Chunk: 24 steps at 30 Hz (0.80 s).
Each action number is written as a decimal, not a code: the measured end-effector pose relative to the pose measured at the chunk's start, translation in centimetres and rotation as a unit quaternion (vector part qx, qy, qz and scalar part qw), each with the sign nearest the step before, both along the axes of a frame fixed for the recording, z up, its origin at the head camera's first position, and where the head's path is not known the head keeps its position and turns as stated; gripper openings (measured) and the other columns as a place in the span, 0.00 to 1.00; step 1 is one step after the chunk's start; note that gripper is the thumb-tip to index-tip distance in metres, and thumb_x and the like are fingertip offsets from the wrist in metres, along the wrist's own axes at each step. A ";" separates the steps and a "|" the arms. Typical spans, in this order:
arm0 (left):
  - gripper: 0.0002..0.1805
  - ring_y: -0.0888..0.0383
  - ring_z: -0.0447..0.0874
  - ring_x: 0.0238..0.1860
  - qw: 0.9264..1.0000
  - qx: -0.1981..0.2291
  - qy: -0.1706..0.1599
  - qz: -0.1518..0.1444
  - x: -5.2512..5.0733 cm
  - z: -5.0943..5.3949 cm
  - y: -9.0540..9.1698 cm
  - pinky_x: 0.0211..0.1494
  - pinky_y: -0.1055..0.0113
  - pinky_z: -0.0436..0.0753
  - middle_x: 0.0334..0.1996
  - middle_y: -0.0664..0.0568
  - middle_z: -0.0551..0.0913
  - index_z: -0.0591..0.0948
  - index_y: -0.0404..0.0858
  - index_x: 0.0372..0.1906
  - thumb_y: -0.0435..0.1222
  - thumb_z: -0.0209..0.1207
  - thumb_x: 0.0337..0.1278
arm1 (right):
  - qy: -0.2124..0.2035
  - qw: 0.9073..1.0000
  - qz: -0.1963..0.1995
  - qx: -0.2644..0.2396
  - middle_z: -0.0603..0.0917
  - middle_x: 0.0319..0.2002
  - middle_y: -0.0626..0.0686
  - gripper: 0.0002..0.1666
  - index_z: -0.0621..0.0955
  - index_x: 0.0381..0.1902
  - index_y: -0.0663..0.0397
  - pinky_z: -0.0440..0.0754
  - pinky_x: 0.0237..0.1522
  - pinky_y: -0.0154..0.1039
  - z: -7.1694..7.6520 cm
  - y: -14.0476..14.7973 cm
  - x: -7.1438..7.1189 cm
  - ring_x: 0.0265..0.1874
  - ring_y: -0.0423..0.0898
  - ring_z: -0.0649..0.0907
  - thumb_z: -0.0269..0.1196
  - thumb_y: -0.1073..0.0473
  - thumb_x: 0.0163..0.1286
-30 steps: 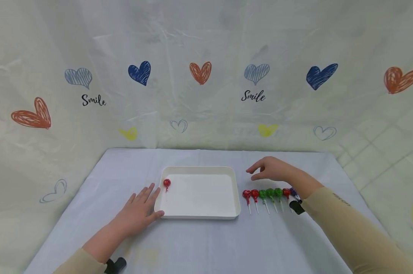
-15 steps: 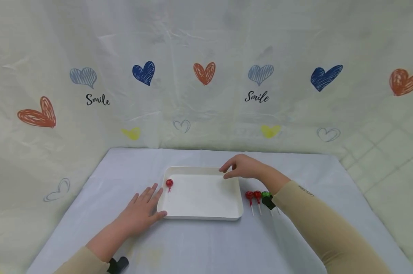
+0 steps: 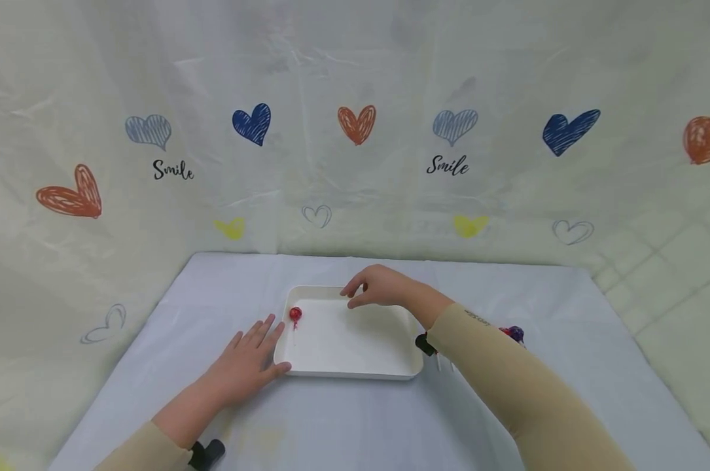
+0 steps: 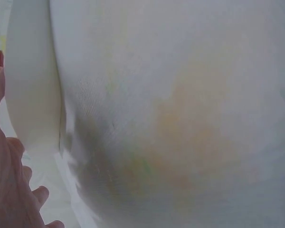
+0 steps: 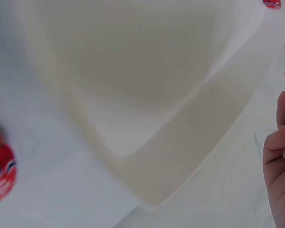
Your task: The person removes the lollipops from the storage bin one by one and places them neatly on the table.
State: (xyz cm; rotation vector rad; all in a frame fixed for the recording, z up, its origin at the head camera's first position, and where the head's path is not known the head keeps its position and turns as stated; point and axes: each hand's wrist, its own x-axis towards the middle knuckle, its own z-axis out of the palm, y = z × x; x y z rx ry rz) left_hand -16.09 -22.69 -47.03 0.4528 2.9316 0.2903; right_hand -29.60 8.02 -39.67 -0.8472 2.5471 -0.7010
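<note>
A red-wrapped lollipop [image 3: 296, 314] lies near the left side of a shallow white tray [image 3: 355, 347], its stick toward me. My left hand [image 3: 245, 360] is spread flat at the tray's left edge, thumb touching the near left corner; in the left wrist view that hand [image 4: 12, 185] shows beside the tray wall [image 4: 33, 95]. Over the tray's far rim hovers my right hand [image 3: 381, 286], palm down, fingers loosely bent with nothing visible between them. In the right wrist view, this hand [image 5: 280, 156] is partly cut off at the edge.
A row of lollipops right of the tray is mostly hidden by my right sleeve [image 3: 484, 353]. Red and purple heads [image 3: 514, 333] peek out past it. A red lollipop head [image 5: 2, 171] shows outside the tray. White cloth [image 3: 331, 425] covers the table.
From right of the tray, my right hand has moved left to above its far rim, and its sleeve now covers most of the lollipop row. My left hand has kept its place.
</note>
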 end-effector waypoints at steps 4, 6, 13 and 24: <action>0.51 0.42 0.43 0.78 1.000 -0.004 -0.001 0.003 0.0 0.0 0.1 0.74 0.36 0.47 0.80 0.47 0.45 0.51 0.46 0.80 0.67 0.53 0.60 | 0.012 1.000 0.010 0.022 0.85 0.40 0.36 0.20 0.87 0.53 0.42 0.80 0.41 0.36 -0.5 -2.1 -0.2 0.40 0.41 0.80 0.72 0.49 0.62; 0.51 0.42 0.43 0.78 1.000 -0.003 -0.002 0.004 0.0 0.1 0.1 0.74 0.35 0.47 0.80 0.46 0.45 0.51 0.46 0.80 0.66 0.54 0.60 | 0.017 0.999 0.014 0.037 0.84 0.39 0.36 0.20 0.87 0.53 0.41 0.80 0.41 0.35 -0.9 -3.2 -0.2 0.40 0.41 0.80 0.72 0.48 0.63; 0.52 0.42 0.44 0.78 1.000 -0.014 -0.006 0.003 0.0 0.0 0.1 0.74 0.34 0.48 0.80 0.46 0.45 0.51 0.46 0.80 0.68 0.53 0.59 | 0.044 0.996 0.032 0.071 0.86 0.45 0.39 0.20 0.87 0.53 0.38 0.79 0.53 0.38 -2.1 -6.4 -0.2 0.49 0.42 0.82 0.72 0.47 0.63; 0.50 0.43 0.44 0.78 1.000 -0.014 0.002 -0.002 0.2 0.5 0.0 0.74 0.36 0.48 0.80 0.48 0.44 0.51 0.46 0.80 0.67 0.52 0.61 | 0.067 0.990 0.037 0.117 0.85 0.51 0.37 0.21 0.84 0.56 0.30 0.75 0.62 0.41 -3.1 -9.9 -0.2 0.55 0.40 0.79 0.70 0.45 0.64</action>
